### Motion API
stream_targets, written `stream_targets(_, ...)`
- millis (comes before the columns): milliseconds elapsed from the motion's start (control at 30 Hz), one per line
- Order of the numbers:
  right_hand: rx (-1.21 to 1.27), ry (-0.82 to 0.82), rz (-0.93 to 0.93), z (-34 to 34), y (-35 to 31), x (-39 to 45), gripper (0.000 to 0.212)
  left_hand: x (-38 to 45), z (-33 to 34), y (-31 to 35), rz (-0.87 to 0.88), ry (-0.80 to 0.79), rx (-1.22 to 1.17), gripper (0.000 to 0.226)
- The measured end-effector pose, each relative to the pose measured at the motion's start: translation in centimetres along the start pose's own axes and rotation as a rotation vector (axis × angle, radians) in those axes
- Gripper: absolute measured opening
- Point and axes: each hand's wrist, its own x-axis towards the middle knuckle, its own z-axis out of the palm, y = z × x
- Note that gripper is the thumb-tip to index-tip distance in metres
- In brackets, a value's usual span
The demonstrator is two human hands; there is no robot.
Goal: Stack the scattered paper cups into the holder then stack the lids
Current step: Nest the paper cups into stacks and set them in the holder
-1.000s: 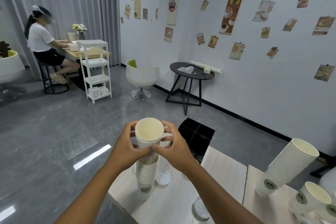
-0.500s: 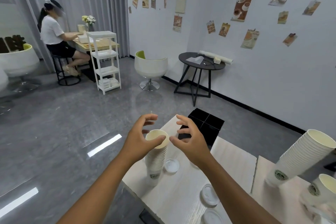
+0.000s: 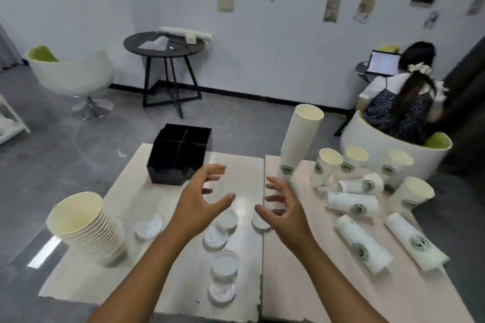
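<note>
A stack of nested white paper cups stands at the table's left front. A taller stack leans at the middle back. Several loose logo cups stand or lie on the right half, with two long nested bundles on their sides. Clear lids lie scattered in the middle. The black four-compartment holder sits at the back. My left hand and my right hand hover over the lids, fingers spread, holding nothing.
The pale wooden table has a seam down its middle. A person sits in a white tub chair behind the right side. A black round side table and another white chair stand by the wall.
Both hands let go of the left cup stack and moved right over the lids. The view swung right, bringing the loose cups and the seated person into sight.
</note>
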Motion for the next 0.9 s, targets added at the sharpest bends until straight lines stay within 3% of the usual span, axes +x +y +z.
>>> stream_targets(300, 0.003, 0.309, 0.208, -17.1, 9.6, -5.6, 0.068, 1.9, 18.8, 1.4, 0.07, -0.347, -0.018, 0.06)
stream_targets(467, -0.003, 0.412, 0.268, -24.9, 13.4, -7.1, 0.071, 2.7, 27.6, 2.1, 0.197, -0.564, 0.151, 0.064)
stream_targets(900, -0.022, 0.35, 0.398, -36.3, 22.4, -7.8, 0.076, 4.9, 46.2, -0.2, 0.498, -1.006, 0.616, 0.087)
